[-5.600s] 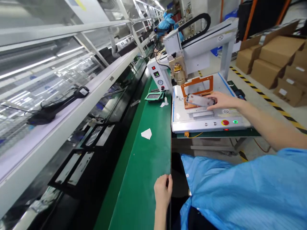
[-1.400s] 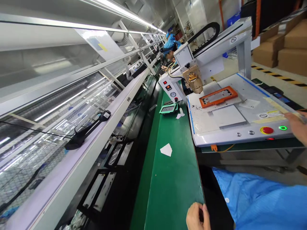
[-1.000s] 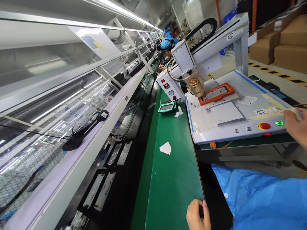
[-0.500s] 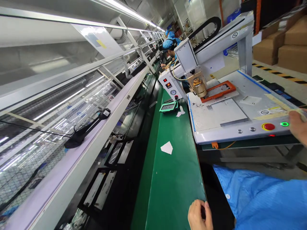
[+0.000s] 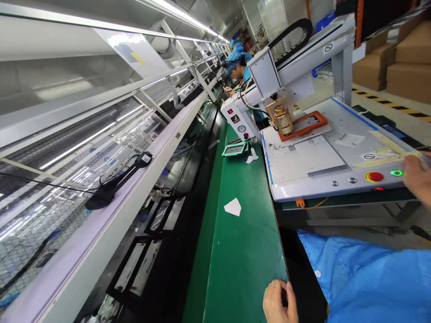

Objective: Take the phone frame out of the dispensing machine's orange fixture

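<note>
My left hand (image 5: 279, 303) rests at the near edge of the green bench (image 5: 245, 251), fingers curled over that edge. At the right border of the view, my right hand (image 5: 417, 178) lies on the front corner of the white dispensing machine (image 5: 313, 186), just beside its lit green button (image 5: 397, 172). Its fingers are cut off by the frame. A red button (image 5: 375, 176) sits left of the green one. The brass dispensing head (image 5: 283, 117) hangs over the left end of an orange fixture (image 5: 305, 125) that holds a phone part.
A green jig (image 5: 235, 149) and a scrap of white paper (image 5: 233, 207) lie on the bench. A black handheld scanner (image 5: 114, 181) rests on the white shelf to the left. A co-worker in blue (image 5: 237, 67) sits farther down the line. Cardboard cartons (image 5: 404, 54) are stacked at the right.
My right hand has left the orange fixture and come back to the machine's front corner. The brass head now stands over the fixture's left end. My left hand has stayed put.
</note>
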`<state>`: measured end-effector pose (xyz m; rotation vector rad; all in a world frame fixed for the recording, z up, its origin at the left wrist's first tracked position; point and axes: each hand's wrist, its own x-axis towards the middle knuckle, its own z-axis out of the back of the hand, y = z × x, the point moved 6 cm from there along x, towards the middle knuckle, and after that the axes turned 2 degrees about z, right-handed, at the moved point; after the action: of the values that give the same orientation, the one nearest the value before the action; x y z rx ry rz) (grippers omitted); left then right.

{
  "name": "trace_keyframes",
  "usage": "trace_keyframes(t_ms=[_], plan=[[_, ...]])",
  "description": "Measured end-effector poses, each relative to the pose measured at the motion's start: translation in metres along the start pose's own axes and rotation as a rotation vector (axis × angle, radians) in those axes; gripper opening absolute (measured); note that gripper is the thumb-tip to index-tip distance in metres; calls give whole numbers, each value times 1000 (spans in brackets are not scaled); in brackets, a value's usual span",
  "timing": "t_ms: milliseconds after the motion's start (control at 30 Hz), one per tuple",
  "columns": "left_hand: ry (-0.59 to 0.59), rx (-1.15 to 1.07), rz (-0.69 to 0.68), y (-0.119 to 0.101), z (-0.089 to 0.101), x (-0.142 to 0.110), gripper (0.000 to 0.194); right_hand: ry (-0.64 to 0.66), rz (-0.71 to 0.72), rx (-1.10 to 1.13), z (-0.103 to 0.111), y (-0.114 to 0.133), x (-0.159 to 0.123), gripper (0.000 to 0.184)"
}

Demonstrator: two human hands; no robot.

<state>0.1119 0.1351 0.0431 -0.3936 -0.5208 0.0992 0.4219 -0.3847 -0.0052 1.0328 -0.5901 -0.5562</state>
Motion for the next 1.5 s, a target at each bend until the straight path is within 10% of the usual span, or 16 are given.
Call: trace_keyframes(t_ms=[767,1500], plan=[[33,9,-4,-9,5,3,40,26,-52,-72,-5,-10,1,67],[29,0,29,-1,2,2,39,10,-26,-67,-5,-8,0,57]])
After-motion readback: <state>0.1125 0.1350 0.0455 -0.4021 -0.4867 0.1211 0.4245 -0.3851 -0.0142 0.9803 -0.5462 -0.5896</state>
